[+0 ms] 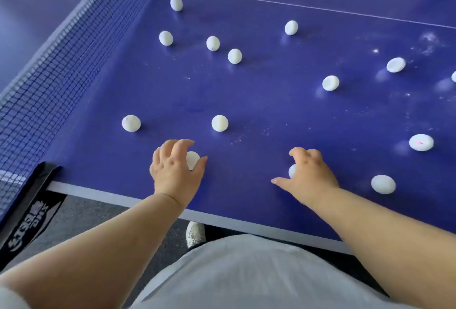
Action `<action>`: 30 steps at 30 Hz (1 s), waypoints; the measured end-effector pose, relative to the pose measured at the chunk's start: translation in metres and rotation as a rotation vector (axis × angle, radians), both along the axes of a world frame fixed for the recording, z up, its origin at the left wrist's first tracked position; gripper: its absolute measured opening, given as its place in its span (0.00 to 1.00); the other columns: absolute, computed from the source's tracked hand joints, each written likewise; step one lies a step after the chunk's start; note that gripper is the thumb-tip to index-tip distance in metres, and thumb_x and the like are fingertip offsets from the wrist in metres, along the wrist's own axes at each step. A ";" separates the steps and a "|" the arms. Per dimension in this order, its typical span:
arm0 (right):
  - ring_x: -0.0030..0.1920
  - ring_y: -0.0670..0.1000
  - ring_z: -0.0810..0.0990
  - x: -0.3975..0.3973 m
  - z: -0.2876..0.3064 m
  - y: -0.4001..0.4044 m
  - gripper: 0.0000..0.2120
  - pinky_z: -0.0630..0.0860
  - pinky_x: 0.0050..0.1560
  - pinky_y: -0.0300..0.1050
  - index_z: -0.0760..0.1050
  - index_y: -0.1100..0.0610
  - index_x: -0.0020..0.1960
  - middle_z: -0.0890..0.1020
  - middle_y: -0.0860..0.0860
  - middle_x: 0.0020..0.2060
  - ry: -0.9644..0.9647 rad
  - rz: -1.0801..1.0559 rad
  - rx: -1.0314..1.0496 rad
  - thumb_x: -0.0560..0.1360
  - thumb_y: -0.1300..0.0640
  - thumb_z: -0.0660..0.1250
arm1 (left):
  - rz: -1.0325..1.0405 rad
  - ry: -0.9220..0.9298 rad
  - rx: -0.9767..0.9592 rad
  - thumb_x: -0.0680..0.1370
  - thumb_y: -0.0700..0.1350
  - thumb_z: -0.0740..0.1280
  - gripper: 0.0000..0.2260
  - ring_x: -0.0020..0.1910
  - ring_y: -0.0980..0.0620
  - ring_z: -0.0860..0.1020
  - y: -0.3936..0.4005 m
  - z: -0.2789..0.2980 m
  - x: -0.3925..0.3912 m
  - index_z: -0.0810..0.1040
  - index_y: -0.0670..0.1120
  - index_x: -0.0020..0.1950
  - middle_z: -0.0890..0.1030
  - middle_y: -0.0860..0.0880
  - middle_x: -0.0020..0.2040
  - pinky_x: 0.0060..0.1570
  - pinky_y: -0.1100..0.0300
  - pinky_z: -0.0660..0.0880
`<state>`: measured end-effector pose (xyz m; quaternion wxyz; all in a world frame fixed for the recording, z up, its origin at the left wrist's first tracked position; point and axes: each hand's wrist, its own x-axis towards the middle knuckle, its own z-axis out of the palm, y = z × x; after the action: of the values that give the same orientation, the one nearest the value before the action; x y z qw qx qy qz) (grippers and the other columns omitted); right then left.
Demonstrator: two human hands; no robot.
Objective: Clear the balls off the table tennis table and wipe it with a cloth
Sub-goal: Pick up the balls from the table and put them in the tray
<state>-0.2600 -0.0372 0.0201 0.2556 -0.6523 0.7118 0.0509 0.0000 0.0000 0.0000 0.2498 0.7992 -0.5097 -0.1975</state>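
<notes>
Several white balls lie scattered over the blue table tennis table (271,116). My left hand (176,168) is near the front edge, fingers and thumb curled around one white ball (193,159) that still rests on the table. My right hand (309,173) arches over another white ball (292,170), which is mostly hidden under the fingers; its thumb lies stretched out on the table, apart from the ball. More balls sit just beyond the hands, one ball (219,123) in the middle and one ball (131,123) to the left. No cloth is in view.
The net (49,62) runs along the left side, with its black clamp (32,207) at the table's front corner. White dust specks mark the surface at the right (429,40). The table's grey front edge (118,199) is close to my body; a shoe (195,233) shows below.
</notes>
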 end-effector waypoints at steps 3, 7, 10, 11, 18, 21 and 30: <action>0.44 0.55 0.73 0.025 -0.004 -0.001 0.27 0.70 0.41 0.44 0.69 0.53 0.62 0.67 0.54 0.61 0.039 -0.136 -0.003 0.70 0.45 0.75 | -0.234 -0.141 -0.007 0.73 0.56 0.70 0.19 0.61 0.45 0.67 -0.005 -0.013 0.026 0.75 0.53 0.62 0.73 0.52 0.59 0.59 0.48 0.65; 0.43 0.56 0.73 0.052 -0.005 0.000 0.20 0.69 0.41 0.44 0.73 0.55 0.57 0.69 0.55 0.58 0.022 -0.240 0.004 0.71 0.49 0.75 | -0.380 -0.169 -0.009 0.72 0.55 0.72 0.18 0.57 0.43 0.69 -0.011 -0.026 0.050 0.77 0.52 0.60 0.74 0.51 0.55 0.56 0.48 0.65; 0.44 0.55 0.73 0.068 -0.003 0.001 0.19 0.69 0.41 0.44 0.73 0.54 0.56 0.69 0.53 0.55 -0.012 -0.283 0.000 0.70 0.50 0.76 | -0.426 -0.165 -0.032 0.71 0.55 0.73 0.19 0.55 0.42 0.71 -0.017 -0.032 0.060 0.78 0.51 0.58 0.76 0.50 0.53 0.54 0.47 0.66; 0.44 0.55 0.73 0.072 -0.002 0.001 0.19 0.69 0.41 0.43 0.73 0.54 0.55 0.69 0.52 0.54 -0.034 -0.290 -0.003 0.70 0.51 0.76 | -0.436 -0.165 -0.050 0.70 0.55 0.74 0.19 0.54 0.42 0.72 -0.019 -0.033 0.062 0.78 0.51 0.58 0.77 0.50 0.52 0.53 0.47 0.67; 0.47 0.54 0.73 0.107 0.005 -0.026 0.20 0.71 0.45 0.44 0.74 0.55 0.58 0.74 0.52 0.56 -0.203 -0.274 -0.116 0.69 0.55 0.77 | -0.272 -0.048 -0.256 0.70 0.58 0.72 0.19 0.53 0.45 0.73 -0.035 -0.019 0.082 0.79 0.49 0.56 0.78 0.51 0.51 0.56 0.54 0.65; 0.53 0.53 0.74 0.127 0.010 -0.048 0.23 0.70 0.48 0.43 0.74 0.56 0.62 0.76 0.52 0.58 -0.299 -0.261 -0.229 0.70 0.54 0.76 | -0.118 -0.026 -0.296 0.71 0.60 0.70 0.19 0.56 0.48 0.71 -0.053 -0.002 0.101 0.79 0.50 0.56 0.79 0.52 0.52 0.57 0.52 0.66; 0.54 0.55 0.74 0.170 0.005 -0.087 0.23 0.77 0.48 0.54 0.79 0.53 0.55 0.81 0.49 0.50 -0.227 0.022 -0.416 0.65 0.45 0.78 | 0.039 -0.073 -0.127 0.72 0.62 0.69 0.18 0.62 0.50 0.66 -0.087 -0.003 0.134 0.77 0.52 0.56 0.78 0.55 0.55 0.61 0.51 0.60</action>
<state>-0.0898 -0.1239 0.0255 0.1935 -0.7001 0.6665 -0.1679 0.1343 -0.0866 -0.0035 0.2849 0.7981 -0.5145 -0.1305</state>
